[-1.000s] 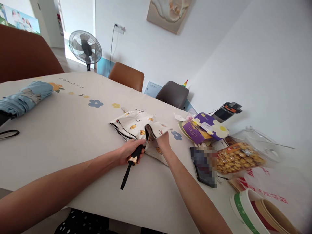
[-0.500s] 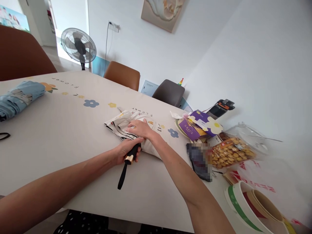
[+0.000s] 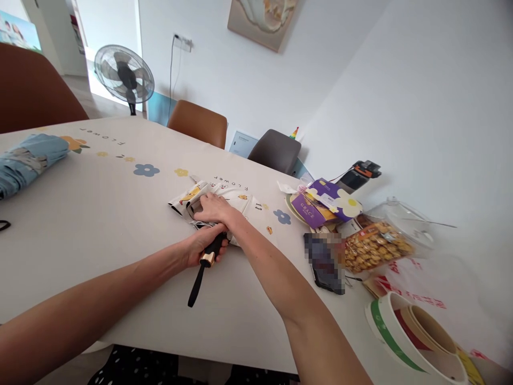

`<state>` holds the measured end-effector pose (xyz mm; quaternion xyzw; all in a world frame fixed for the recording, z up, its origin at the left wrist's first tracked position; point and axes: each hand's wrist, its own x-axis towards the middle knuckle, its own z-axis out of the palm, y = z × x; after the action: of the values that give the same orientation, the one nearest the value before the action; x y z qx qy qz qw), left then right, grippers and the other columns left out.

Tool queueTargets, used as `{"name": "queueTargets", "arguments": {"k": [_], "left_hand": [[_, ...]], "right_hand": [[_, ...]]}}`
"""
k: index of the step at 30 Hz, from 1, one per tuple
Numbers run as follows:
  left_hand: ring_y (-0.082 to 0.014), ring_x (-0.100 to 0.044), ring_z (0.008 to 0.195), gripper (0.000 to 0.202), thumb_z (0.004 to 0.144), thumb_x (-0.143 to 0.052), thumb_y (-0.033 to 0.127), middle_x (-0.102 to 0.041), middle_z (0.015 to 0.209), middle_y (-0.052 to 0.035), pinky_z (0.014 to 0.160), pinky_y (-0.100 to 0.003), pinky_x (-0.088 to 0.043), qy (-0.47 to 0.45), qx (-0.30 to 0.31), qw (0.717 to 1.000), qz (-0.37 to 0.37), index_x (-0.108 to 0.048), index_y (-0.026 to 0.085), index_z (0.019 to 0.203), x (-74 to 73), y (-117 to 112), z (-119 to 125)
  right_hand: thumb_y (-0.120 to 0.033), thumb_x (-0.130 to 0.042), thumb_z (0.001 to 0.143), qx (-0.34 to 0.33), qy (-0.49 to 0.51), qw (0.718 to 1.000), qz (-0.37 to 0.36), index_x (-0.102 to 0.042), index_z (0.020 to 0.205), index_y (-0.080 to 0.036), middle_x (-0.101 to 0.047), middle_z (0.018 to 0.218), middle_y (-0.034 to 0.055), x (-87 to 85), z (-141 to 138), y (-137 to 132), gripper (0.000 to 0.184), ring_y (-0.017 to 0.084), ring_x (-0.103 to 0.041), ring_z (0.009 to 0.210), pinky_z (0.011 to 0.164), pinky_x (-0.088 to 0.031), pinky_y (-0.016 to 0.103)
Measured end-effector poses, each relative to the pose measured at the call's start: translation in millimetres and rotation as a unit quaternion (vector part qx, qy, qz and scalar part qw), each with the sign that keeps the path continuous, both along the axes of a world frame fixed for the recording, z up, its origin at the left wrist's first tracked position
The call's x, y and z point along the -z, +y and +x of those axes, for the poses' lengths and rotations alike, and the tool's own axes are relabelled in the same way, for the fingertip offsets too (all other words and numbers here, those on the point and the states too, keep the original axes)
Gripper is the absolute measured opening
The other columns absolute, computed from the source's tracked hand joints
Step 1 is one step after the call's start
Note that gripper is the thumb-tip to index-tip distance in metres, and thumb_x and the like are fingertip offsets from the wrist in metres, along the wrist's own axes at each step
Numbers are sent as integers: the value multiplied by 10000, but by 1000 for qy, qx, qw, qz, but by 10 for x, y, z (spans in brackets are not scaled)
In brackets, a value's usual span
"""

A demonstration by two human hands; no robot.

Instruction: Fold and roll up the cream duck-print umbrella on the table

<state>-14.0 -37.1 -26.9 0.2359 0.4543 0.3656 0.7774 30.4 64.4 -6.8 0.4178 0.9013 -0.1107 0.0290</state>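
A white folding umbrella [image 3: 182, 202] with small printed figures and dark edging lies on the table, its canopy loosely folded. My left hand [image 3: 204, 245] is wrapped round its black handle [image 3: 214, 245], which has a gold-coloured ring and a black wrist strap hanging towards me. Just beyond, my right hand [image 3: 214, 207] rests across the canopy with its fingers bent onto the folds of fabric. The right wrist crosses over the umbrella close to the left thumb. Part of the canopy is hidden beneath the right hand and forearm.
A folded blue umbrella [image 3: 34, 163] lies at the left of the table [image 3: 132, 315]. On the right are a purple box [image 3: 316, 206], a blurred-out dark item [image 3: 324, 264], a clear snack jar [image 3: 377, 248] and a white-green round container [image 3: 385, 331]. Chairs and a fan [image 3: 126, 75] stand beyond.
My right hand has shifted slightly left over the canopy, and its fingers are more bent into the folds. My left hand keeps its hold on the handle. The view has turned slightly.
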Motion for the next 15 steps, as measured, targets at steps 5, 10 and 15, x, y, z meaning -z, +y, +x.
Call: {"name": "queueTargets", "arguments": {"k": [5, 10, 15], "left_hand": [[-64, -421, 425, 205, 732, -544, 342, -440, 570, 50, 331, -188, -369, -37, 7, 999, -1, -415, 184, 706, -46, -19, 2], [-54, -409, 415, 189, 773, -528, 313, -427, 557, 59, 320, -175, -363, -109, -5, 994, -6, -420, 173, 704, -58, 9, -8], [-50, -402, 394, 218, 803, -495, 314, -434, 540, 45, 314, -175, -367, -121, -1, 992, -18, -430, 158, 664, -69, 7, -14]], "right_hand": [[-422, -524, 747, 31, 358, 903, -234, -599, 836, -156, -637, 929, 69, -117, 177, 42, 290, 215, -594, 907, 778, -464, 332], [-367, -594, 731, 152, 579, 773, -210, -599, 871, -165, -645, 941, 64, -254, 693, -4, 246, 181, -619, 890, 738, -504, 296], [-337, -624, 689, 284, 557, 769, -136, -599, 782, -164, -637, 863, 64, -129, 1349, -112, 198, 186, -631, 790, 643, -525, 291]]}}
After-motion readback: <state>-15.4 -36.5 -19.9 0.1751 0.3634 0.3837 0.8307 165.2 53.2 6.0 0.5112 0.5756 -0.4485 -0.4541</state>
